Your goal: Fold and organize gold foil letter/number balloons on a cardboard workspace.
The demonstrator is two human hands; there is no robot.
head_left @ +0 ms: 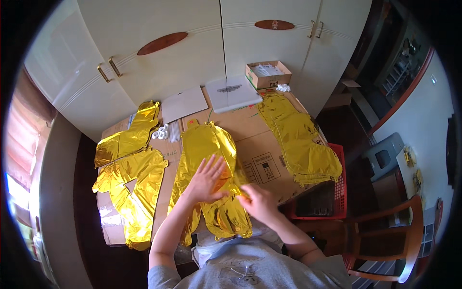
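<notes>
A flat gold foil balloon (207, 139) lies in front of me on the cardboard-covered table (252, 137), its lower end near my body. My left hand (206, 182) rests flat on its middle, fingers spread. At the balloon's right edge, my right hand (260, 202) has its fingers curled and seems to pinch the foil; slight blur hides the fingertips. To the left lie another gold foil balloon (127, 144) and, nearer, one with a triangular hole (144, 168). A further gold foil balloon (293, 130) stretches along the table's right side.
Small white rolls (161, 132) and thin white sticks (175, 132) lie left of centre. Behind are a pale sheet (185, 104), a translucent sheet (233, 96) and an open carton (276, 81). A red crate (342, 192), wooden chair (414, 231) and grey stool (382, 156) stand right.
</notes>
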